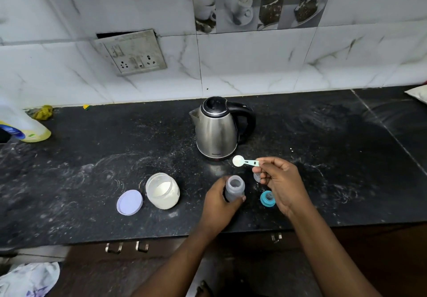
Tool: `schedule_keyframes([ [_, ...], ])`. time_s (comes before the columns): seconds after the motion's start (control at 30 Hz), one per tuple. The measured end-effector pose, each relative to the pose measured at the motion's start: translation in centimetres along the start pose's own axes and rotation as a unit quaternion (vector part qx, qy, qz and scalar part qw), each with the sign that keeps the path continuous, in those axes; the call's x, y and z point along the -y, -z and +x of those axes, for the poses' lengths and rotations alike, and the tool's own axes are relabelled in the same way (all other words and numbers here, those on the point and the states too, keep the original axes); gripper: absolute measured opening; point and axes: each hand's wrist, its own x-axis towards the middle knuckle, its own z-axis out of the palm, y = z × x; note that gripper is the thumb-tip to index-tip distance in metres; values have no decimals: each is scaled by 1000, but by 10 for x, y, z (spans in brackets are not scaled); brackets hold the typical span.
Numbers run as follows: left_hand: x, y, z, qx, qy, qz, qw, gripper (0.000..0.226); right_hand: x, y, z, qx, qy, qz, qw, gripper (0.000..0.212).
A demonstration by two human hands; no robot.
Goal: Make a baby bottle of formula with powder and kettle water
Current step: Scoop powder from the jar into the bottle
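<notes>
Head view — open jar point(166, 201) holds white powder point(160, 189).

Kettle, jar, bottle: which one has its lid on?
The kettle: its black lid is down. The jar stands open beside its lilac lid, and the bottle in the left hand has no top.

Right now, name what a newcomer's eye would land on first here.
A steel kettle stands at the middle of the dark counter. In front of it, the right hand pinches a small scoop near the open bottle gripped by the left hand. An open jar of white powder sits to their left.
</notes>
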Motion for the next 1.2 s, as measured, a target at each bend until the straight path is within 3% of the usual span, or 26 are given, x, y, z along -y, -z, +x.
schedule_keyframes([
  [0.13,-20,14,16,-45,-9,-46,998,53,5,-1,0,14,38,9,999,16],
  [0.33,-37,32,30,-32,-6,-69,997,54,19,-9,-3,43,91,25,995,16],
  [1.2,-55,40,24,-37,4,-127,991,52,28,-10,-2,91,125,-56,986,16],
])
